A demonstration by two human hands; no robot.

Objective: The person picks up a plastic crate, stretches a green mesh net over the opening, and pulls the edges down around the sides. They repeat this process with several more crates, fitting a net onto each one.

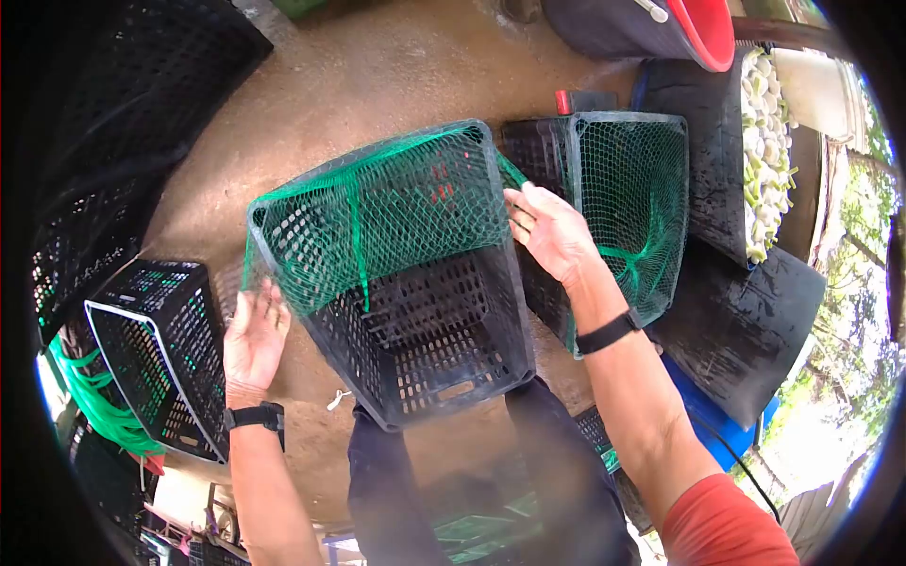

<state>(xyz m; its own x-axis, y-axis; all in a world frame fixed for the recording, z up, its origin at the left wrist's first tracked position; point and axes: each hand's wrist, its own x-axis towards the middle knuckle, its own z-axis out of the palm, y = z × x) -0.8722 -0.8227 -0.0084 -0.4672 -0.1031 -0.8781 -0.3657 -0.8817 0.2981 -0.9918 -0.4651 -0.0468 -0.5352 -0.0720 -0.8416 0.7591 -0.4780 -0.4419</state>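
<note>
A black slatted crate [444,363] is tipped with its opening toward me, between my hands and just in front of my legs. Green mesh netting [396,217] stretches over the far part of its opening, and a green strip hangs down from it. My left hand [257,340] is beside the crate's left side, its fingers closed on the net's edge. On the right, my right hand [552,231] pinches a pulled strand of the same net near the far right corner. The near part of the opening is uncovered, showing slatted walls inside.
A second black crate [576,141] covered with green net stands at right. Another crate [156,316] lies at left by green netting [104,396]. At upper right are a dark tub with a red rim [703,33] and a container of pale green-white vegetables [766,151].
</note>
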